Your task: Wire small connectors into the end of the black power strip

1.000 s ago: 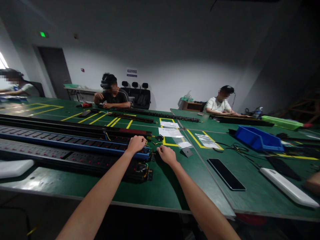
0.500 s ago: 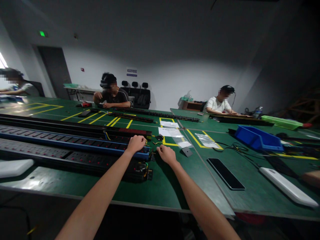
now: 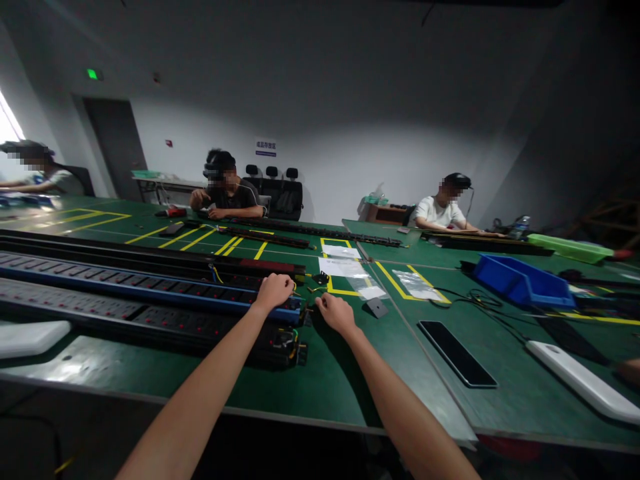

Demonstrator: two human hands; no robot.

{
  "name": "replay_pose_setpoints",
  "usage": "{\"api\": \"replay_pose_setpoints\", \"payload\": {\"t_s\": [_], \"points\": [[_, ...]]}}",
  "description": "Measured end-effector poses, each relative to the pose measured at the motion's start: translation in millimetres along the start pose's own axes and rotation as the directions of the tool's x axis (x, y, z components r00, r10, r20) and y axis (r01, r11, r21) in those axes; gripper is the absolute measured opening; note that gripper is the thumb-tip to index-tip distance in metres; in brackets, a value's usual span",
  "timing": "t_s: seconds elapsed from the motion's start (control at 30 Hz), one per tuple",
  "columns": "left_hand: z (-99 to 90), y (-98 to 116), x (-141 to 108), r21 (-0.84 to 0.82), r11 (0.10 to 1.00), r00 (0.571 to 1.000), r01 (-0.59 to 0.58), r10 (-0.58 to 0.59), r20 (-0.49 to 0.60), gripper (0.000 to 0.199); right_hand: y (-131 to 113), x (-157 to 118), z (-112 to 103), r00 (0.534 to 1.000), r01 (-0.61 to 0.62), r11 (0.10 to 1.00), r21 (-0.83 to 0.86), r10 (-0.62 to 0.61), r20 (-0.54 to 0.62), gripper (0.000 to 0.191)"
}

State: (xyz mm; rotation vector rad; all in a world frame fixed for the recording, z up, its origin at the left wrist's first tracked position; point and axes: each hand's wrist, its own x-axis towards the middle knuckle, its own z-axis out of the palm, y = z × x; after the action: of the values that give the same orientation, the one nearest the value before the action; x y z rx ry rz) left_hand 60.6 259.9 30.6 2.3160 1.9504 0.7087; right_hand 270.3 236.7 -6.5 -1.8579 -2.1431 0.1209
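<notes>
A long blue-edged power strip (image 3: 190, 288) with red-dotted outlets lies across the table, its open end toward the middle. On top of that end rests my left hand (image 3: 276, 291), fingers curled over it beside a bit of yellow wire. Just right of the end, my right hand (image 3: 338, 313) is closed in a pinch low over the table; whatever is between its fingertips is hidden. A short yellow-green wire (image 3: 318, 289) and a small black part (image 3: 321, 278) lie just beyond it. Nearer to me, a black power strip (image 3: 200, 330) shows loose wires at its end.
At right lie a grey metal plate (image 3: 376, 307), a phone (image 3: 457, 353), a white power bank (image 3: 583, 380), a blue bin (image 3: 523, 283) and black cables (image 3: 475, 297). Papers (image 3: 343, 267) lie ahead. Co-workers sit across the table (image 3: 280, 393).
Both hands keep nearly the same place and pose at the strip's end. The whole view has shifted slightly, with things appearing a little lower and further right.
</notes>
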Motion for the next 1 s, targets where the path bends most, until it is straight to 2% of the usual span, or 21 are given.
{"api": "replay_pose_setpoints", "payload": {"t_s": [1.0], "points": [[-2.1,2.2,-2.8,0.019,1.0,1.0,-0.001,0.001,-0.005,0.034,1.3,2.1,6.0,1.0,-0.001,1.0,-0.005,0.001,-0.008,0.039]]}}
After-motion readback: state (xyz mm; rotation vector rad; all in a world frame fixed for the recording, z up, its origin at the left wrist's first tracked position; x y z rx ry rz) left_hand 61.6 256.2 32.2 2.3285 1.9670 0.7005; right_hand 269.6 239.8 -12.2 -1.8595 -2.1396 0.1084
